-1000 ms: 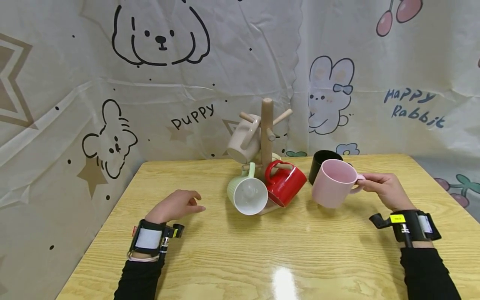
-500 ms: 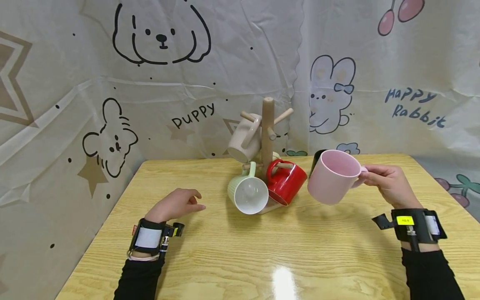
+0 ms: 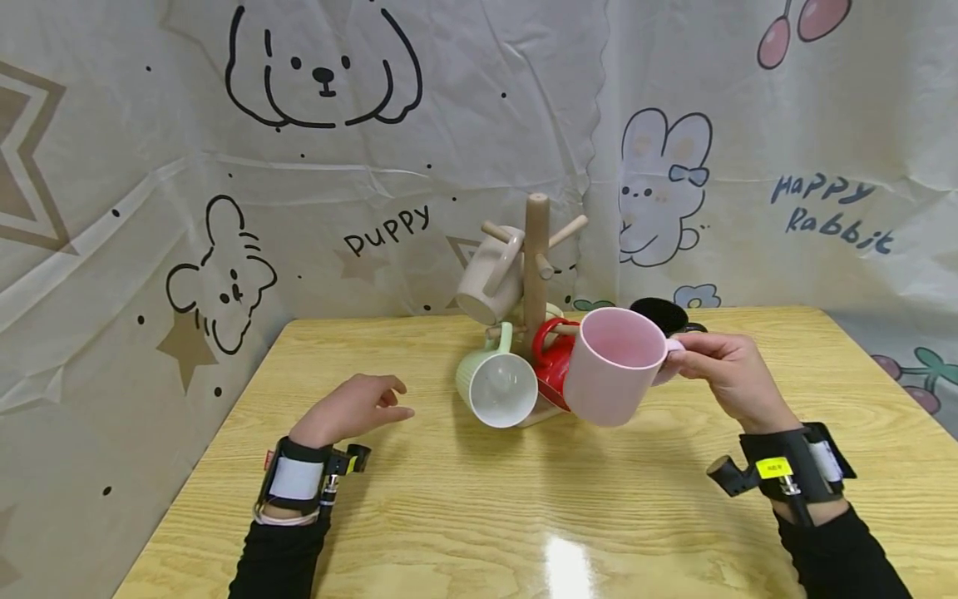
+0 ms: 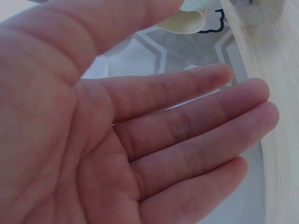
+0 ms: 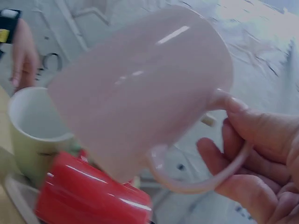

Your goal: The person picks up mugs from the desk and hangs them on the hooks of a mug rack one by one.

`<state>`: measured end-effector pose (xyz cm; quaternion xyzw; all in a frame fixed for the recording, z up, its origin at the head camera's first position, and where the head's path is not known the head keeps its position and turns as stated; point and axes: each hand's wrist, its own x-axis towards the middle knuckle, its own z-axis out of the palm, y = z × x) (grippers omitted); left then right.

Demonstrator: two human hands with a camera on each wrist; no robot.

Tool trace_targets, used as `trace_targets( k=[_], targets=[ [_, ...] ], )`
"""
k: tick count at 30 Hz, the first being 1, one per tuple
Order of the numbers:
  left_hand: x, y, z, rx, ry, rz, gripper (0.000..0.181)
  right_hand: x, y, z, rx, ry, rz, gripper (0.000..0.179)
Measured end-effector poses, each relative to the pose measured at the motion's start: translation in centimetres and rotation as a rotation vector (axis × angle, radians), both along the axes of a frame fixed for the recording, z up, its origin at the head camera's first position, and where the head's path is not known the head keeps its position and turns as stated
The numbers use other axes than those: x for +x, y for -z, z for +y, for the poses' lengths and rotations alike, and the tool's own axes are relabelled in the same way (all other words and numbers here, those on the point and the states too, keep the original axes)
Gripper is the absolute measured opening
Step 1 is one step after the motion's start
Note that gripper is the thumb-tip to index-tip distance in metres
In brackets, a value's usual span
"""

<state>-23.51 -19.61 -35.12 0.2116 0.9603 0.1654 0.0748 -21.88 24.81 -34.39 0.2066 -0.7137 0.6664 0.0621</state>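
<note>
Mug rack, head view: We see one wooden rack point(image 3: 535, 291) near the middle of the tabletop's point(image 3: 419, 516) far edge, five pegs point(image 3: 570, 230) visible.
Mugs, head view: We count six: beige point(image 3: 479, 287), green point(image 3: 500, 384) and red point(image 3: 552, 366) on the rack; pale yellow point(image 3: 554, 310), mostly hidden behind it; black point(image 3: 659, 314), toward the far right corner; and the pink mug point(image 3: 608, 383), raised before the red one.
Progress, head view: By our reading, the hanging is partly done; pink and black remain off the pegs, and two upper pegs look bare.
Left hand, left wrist view: We find the left hand point(image 4: 131, 140) empty, fingers extended, thumb apart; the head view puts it toward the tabletop's left edge.
Pink handle, right wrist view: The right hand point(image 5: 266, 158) pinches the pink mug's handle; we cannot tell whether pink touches red.
</note>
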Motion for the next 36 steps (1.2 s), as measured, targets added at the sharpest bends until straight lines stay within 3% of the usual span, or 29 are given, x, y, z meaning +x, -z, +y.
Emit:
trace_targets(
  k=[10, 15, 20, 30, 33, 36],
  targets=[
    [0.4, -0.5, 0.2, 0.001, 0.021, 0.033, 0.039, 1.8, 0.2, -4.1, 0.039, 0.006, 0.012, 0.026],
    [0.7, -0.8, 0.3, 0.001, 0.022, 0.038, 0.038, 2.3, 0.6, -5.5, 0.139, 0.028, -0.002, 0.018],
    [1.0, -1.1, 0.6, -0.005, 0.031, 0.048, 0.038, 2.7, 0.7, -6.3, 0.191, 0.042, -0.039, 0.031],
    [1.1, -1.1, 0.7, -0.012, 0.035, 0.06, 0.038, 2.8, 0.9, -6.7, 0.245, 0.042, -0.016, 0.025],
    [1.1, -1.1, 0.8, -0.012, 0.036, 0.06, 0.038, 2.8, 0.8, -6.8, 0.25, 0.024, -0.049, 0.026],
    [1.2, -1.1, 0.9, -0.01, 0.036, 0.055, 0.038, 3.0, 0.8, -6.9, 0.219, -0.032, -0.148, 0.029]
  ],
)
